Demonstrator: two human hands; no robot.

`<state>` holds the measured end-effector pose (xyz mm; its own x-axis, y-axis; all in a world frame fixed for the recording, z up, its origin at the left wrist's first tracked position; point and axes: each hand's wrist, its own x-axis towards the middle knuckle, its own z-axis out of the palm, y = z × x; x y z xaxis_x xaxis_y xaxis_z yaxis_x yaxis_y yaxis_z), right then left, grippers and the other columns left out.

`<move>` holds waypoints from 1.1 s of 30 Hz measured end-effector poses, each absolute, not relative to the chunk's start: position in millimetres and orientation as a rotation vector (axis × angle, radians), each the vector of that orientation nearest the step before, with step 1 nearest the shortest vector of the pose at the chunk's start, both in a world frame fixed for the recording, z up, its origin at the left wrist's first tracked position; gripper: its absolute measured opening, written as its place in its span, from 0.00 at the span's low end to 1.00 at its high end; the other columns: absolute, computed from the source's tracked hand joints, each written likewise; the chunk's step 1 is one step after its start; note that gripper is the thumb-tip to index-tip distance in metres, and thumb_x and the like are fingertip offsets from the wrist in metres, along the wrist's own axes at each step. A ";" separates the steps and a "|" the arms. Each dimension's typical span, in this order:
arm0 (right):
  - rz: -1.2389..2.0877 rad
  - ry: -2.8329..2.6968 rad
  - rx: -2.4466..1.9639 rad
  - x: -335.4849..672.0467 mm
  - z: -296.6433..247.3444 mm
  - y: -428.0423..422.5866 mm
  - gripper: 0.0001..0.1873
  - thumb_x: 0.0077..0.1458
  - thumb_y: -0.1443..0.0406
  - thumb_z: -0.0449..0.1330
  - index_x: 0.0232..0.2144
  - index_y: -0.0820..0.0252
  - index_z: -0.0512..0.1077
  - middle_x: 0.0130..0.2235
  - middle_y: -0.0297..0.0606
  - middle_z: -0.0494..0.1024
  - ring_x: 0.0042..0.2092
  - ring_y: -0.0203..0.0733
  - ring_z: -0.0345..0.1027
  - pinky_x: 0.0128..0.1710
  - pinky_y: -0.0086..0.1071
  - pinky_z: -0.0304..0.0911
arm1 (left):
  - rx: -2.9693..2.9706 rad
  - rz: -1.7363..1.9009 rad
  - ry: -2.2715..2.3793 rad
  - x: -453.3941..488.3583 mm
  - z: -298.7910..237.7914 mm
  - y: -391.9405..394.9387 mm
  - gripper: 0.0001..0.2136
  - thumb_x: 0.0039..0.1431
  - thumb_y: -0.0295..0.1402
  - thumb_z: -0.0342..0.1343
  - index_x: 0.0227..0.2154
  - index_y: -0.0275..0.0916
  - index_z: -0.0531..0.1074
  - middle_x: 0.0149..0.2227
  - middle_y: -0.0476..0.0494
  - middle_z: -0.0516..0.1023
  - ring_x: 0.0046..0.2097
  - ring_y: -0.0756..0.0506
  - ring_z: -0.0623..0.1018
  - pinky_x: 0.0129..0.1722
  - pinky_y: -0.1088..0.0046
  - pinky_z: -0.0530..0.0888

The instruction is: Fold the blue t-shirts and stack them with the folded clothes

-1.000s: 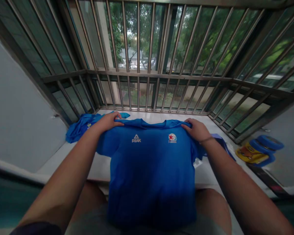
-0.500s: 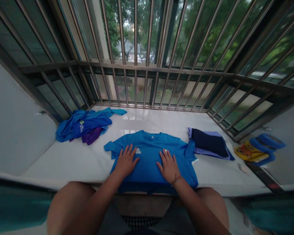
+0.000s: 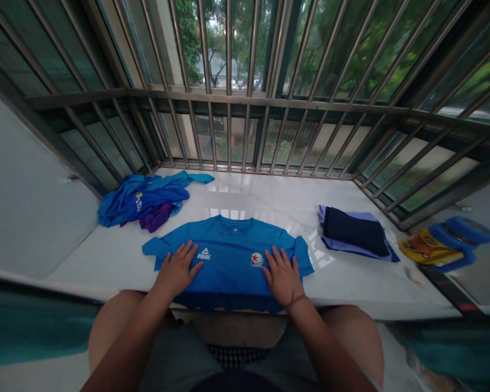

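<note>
A blue T-shirt lies spread front side up on the white sill, its collar toward the window and its lower part hanging over the near edge. My left hand rests flat on the shirt's left side, beside the white PEAK print, fingers spread. On the right side, near the round badge, my right hand lies flat too, its fingers apart. Neither hand grips the cloth. Both short sleeves stick out to the sides.
At the back left is a crumpled heap of blue and purple clothes. Folded dark and lilac clothes lie to the right. Beyond them stands a blue-and-yellow jar by the wall. Metal window bars border the white sill.
The shirt has shifted left on the sill and lies flatter, its badge now uncovered. My left hand has moved left, widening the gap between my hands.
</note>
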<state>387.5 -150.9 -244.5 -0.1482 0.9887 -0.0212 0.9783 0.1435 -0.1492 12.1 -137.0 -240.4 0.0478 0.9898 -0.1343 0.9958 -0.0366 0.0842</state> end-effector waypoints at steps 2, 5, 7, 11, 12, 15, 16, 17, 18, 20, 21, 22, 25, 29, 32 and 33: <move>0.123 -2.149 -2.200 414.2 -239.2 -138.3 0.30 0.76 0.56 0.52 0.75 0.55 0.65 0.78 0.50 0.60 0.78 0.67 0.50 0.73 0.73 0.45 | 2.133 -0.095 2.074 11.2 -226.4 -122.8 0.30 0.78 0.50 0.45 0.75 0.42 0.65 0.79 0.35 0.59 0.77 0.30 0.62 0.72 0.34 0.62; 0.068 -1.877 -2.407 456.6 -234.5 -133.2 0.32 0.75 0.53 0.52 0.73 0.62 0.66 0.74 0.60 0.64 0.73 0.70 0.58 0.67 0.68 0.58 | 2.175 -0.113 2.148 34.4 -207.2 -102.5 0.26 0.78 0.46 0.46 0.62 0.33 0.77 0.65 0.23 0.78 0.65 0.25 0.78 0.71 0.32 0.61; 0.062 -1.726 -2.475 477.1 -233.4 -137.0 0.36 0.74 0.47 0.53 0.70 0.67 0.67 0.68 0.67 0.69 0.67 0.71 0.66 0.59 0.62 0.67 | 2.215 -0.051 2.200 67.2 -200.3 -88.7 0.21 0.77 0.42 0.49 0.56 0.31 0.80 0.57 0.22 0.83 0.57 0.26 0.83 0.72 0.31 0.59; 0.083 -1.569 -2.548 492.8 -235.6 -143.2 0.36 0.70 0.42 0.55 0.59 0.70 0.74 0.54 0.68 0.77 0.55 0.71 0.75 0.48 0.56 0.71 | 2.457 0.267 1.768 154.1 -208.3 -56.5 0.21 0.77 0.37 0.48 0.64 0.36 0.75 0.71 0.28 0.72 0.71 0.30 0.72 0.74 0.40 0.61; 0.127 -1.544 -2.536 493.7 -236.5 -142.4 0.32 0.69 0.44 0.57 0.54 0.68 0.76 0.52 0.66 0.79 0.53 0.68 0.76 0.48 0.54 0.71 | 2.511 0.298 1.600 174.1 -213.9 -48.1 0.22 0.78 0.38 0.48 0.68 0.39 0.72 0.74 0.32 0.68 0.74 0.32 0.68 0.75 0.43 0.61; 0.276 -1.506 -2.448 496.5 -237.9 -136.3 0.16 0.65 0.52 0.60 0.36 0.60 0.77 0.42 0.55 0.82 0.46 0.58 0.79 0.47 0.45 0.69 | 2.548 0.304 1.362 213.9 -232.4 -25.7 0.25 0.78 0.43 0.48 0.72 0.44 0.68 0.78 0.38 0.63 0.77 0.35 0.63 0.77 0.44 0.58; 0.301 -1.502 -2.417 498.1 -237.5 -134.1 0.14 0.64 0.54 0.60 0.32 0.57 0.75 0.39 0.52 0.82 0.44 0.56 0.80 0.45 0.42 0.69 | 2.541 0.303 1.354 219.6 -237.9 -20.0 0.26 0.78 0.45 0.48 0.72 0.44 0.68 0.78 0.38 0.62 0.78 0.35 0.62 0.77 0.43 0.57; 0.307 -1.497 -2.394 500.0 -236.7 -132.6 0.14 0.64 0.55 0.59 0.30 0.56 0.72 0.37 0.49 0.82 0.42 0.54 0.79 0.44 0.40 0.68 | 2.533 0.307 1.361 222.2 -242.6 -15.3 0.26 0.78 0.46 0.47 0.73 0.45 0.67 0.78 0.39 0.61 0.78 0.35 0.61 0.77 0.43 0.56; 0.312 -1.480 -2.369 501.9 -235.6 -131.7 0.14 0.64 0.54 0.57 0.30 0.54 0.70 0.35 0.47 0.82 0.40 0.52 0.79 0.41 0.39 0.68 | 2.530 0.316 1.369 222.3 -246.5 -11.9 0.27 0.78 0.47 0.46 0.73 0.45 0.67 0.78 0.39 0.61 0.79 0.34 0.59 0.78 0.42 0.55; 0.313 -1.437 -2.317 504.6 -232.5 -132.3 0.14 0.65 0.52 0.54 0.32 0.52 0.67 0.34 0.44 0.81 0.38 0.51 0.78 0.38 0.37 0.67 | 2.532 0.341 1.380 219.1 -251.7 -8.4 0.28 0.77 0.49 0.46 0.74 0.46 0.66 0.79 0.40 0.60 0.79 0.34 0.57 0.78 0.41 0.53; 0.310 -1.417 -2.294 504.7 -230.5 -133.3 0.14 0.65 0.51 0.53 0.33 0.52 0.66 0.34 0.43 0.81 0.38 0.51 0.78 0.37 0.37 0.66 | 2.533 0.350 1.384 217.3 -253.3 -7.9 0.29 0.77 0.49 0.46 0.74 0.46 0.66 0.79 0.40 0.60 0.80 0.34 0.57 0.78 0.41 0.52; 0.304 -1.398 -2.268 503.7 -228.3 -134.6 0.15 0.65 0.50 0.51 0.35 0.52 0.65 0.34 0.42 0.80 0.38 0.51 0.78 0.37 0.37 0.66 | 2.533 0.355 1.387 215.9 -254.3 -7.9 0.29 0.77 0.50 0.46 0.74 0.47 0.65 0.79 0.41 0.59 0.80 0.34 0.56 0.78 0.41 0.52; 0.251 -1.381 -2.116 492.2 -219.4 -138.9 0.16 0.66 0.48 0.51 0.38 0.52 0.64 0.35 0.40 0.80 0.35 0.50 0.76 0.37 0.38 0.67 | 2.533 0.346 1.390 215.3 -255.6 -8.7 0.29 0.77 0.51 0.45 0.75 0.48 0.64 0.79 0.42 0.59 0.80 0.34 0.56 0.78 0.42 0.51; 0.090 -1.727 -1.772 459.2 -208.0 -148.8 0.11 0.70 0.55 0.53 0.41 0.54 0.70 0.40 0.43 0.81 0.42 0.50 0.76 0.50 0.42 0.70 | 2.536 0.336 1.388 216.7 -255.9 -8.1 0.29 0.77 0.50 0.45 0.75 0.47 0.64 0.79 0.41 0.59 0.80 0.34 0.56 0.78 0.42 0.51; 0.105 -2.320 -1.422 430.3 -206.9 -166.0 0.12 0.70 0.67 0.54 0.47 0.54 0.77 0.48 0.44 0.83 0.51 0.49 0.77 0.65 0.48 0.65 | 2.545 0.353 1.372 216.2 -256.4 -7.3 0.29 0.77 0.49 0.46 0.74 0.45 0.65 0.79 0.39 0.59 0.79 0.33 0.57 0.78 0.41 0.52; 0.124 -2.474 -1.303 422.2 -207.8 -173.5 0.15 0.69 0.69 0.55 0.51 0.53 0.78 0.51 0.43 0.84 0.54 0.48 0.76 0.68 0.49 0.63 | 2.547 0.362 1.367 216.0 -256.6 -7.2 0.29 0.77 0.49 0.47 0.74 0.45 0.65 0.79 0.39 0.59 0.79 0.33 0.57 0.78 0.41 0.52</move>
<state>422.2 -173.5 -207.8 -0.5211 0.8140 0.2565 0.7844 0.5752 -0.2321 216.0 -7.2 -256.6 0.5346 0.8382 0.1084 0.7819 -0.5391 0.3131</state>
